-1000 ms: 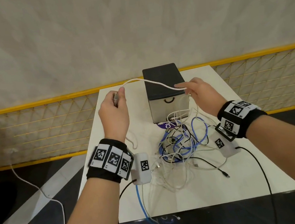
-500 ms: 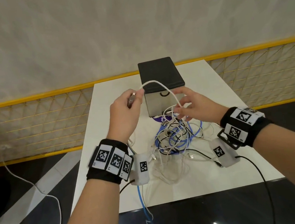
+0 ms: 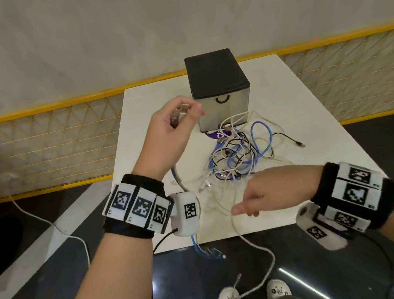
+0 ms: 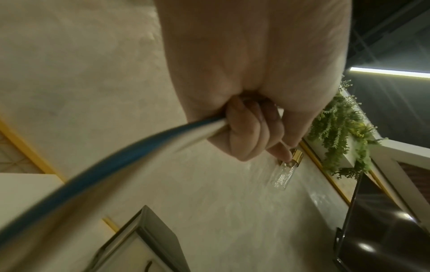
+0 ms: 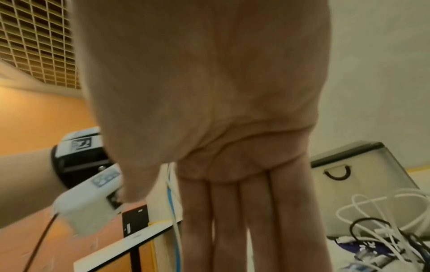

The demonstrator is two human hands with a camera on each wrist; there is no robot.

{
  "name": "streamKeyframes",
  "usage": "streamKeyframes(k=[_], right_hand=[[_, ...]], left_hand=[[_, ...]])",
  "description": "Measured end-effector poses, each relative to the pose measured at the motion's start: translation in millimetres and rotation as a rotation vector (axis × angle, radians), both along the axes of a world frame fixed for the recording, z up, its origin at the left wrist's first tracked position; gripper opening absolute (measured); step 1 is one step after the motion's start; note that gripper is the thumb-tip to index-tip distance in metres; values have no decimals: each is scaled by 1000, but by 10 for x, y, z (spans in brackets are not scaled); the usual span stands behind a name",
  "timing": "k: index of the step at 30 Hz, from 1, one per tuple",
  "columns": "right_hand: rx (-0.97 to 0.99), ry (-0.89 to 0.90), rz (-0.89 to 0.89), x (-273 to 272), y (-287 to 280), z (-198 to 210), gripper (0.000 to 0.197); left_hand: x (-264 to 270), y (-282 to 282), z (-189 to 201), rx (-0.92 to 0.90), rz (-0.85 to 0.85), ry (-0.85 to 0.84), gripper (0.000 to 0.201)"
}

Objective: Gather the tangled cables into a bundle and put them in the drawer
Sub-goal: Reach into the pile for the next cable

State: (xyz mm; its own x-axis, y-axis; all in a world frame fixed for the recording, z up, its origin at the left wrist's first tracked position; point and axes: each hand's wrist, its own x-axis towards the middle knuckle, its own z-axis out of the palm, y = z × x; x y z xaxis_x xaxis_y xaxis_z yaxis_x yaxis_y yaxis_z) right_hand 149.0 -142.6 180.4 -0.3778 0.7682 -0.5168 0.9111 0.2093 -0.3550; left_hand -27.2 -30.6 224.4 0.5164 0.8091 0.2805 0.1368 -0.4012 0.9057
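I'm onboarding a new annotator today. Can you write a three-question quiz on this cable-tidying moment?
1. True or false: the drawer of the small box is shut.
2. Which hand keeps a grip on cable ends: a) left hand, b) right hand, c) neither?
3. Fill in: besides the white cable, a ___ cable hangs over the table's near edge.

Key: 1 true; 2 a; 3 blue. The right hand's fingers are straight, above the tangle.

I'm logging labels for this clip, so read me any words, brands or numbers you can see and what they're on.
"CL": white letters, cut off, on the purple tag under the cable tangle by the drawer box.
Wristband markers: square black-and-white codes, not words.
Nothing else is readable.
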Motion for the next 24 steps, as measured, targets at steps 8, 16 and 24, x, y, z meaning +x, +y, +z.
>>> streamKeyframes(k=[8,16,24], right_hand=[[213,699,-194,-314,309,-13,48],[203,836,-306,-628,46,-702,25],[-24,368,-263,39,-187,-1420,44]], left_hand=[[182,-296,22,-150,-161,-38,27],[128,-232,124,-255,2,-264,30],[-30,-151,115,-117,74,-287,18]])
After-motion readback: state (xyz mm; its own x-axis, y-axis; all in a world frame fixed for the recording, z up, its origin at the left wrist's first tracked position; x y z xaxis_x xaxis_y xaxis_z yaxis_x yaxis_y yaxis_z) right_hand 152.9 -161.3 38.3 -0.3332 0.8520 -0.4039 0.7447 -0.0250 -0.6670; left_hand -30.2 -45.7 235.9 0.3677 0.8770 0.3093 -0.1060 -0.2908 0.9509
